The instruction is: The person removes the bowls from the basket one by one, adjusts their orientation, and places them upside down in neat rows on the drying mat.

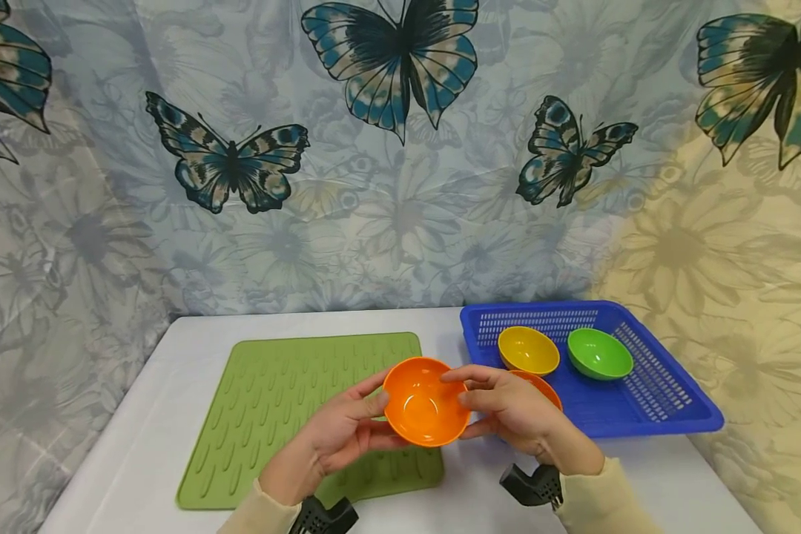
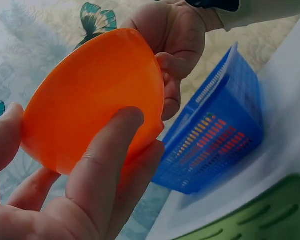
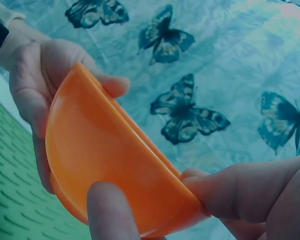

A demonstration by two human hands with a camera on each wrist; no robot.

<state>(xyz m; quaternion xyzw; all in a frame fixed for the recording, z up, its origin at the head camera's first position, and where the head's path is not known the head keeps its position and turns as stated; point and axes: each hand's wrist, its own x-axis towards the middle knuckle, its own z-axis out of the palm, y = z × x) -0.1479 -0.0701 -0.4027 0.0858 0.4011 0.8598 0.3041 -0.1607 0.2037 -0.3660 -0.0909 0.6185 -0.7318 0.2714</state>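
A person holds an orange bowl (image 1: 426,415) between both hands, to the left of a blue basket (image 1: 641,429) and a little nearer the body. From where I stand, the bowl hangs clear of the white table (image 1: 120,445), tipped so that its hollow faces the holder, which likely gives a good look inside. The left hand (image 1: 347,426) grips one side, thumb at the rim and fingers spread against the outer wall; the right hand (image 1: 510,408) pinches the opposite side, a fingertip over the edge. Gripping from both sides probably keeps the smooth, rounded shell from slipping or turning. Inside the basket sit a yellow bowl (image 1: 529,351), a green bowl (image 1: 599,354) and a second orange bowl (image 1: 542,386), partly hidden by the right hand; the basket's raised walls seem to keep them together. Left of the basket lies a green mat (image 1: 294,415), spread flat, its ridged face up, perhaps for grip or drainage. Butterfly-printed cloth (image 1: 400,245) hangs behind the basket.
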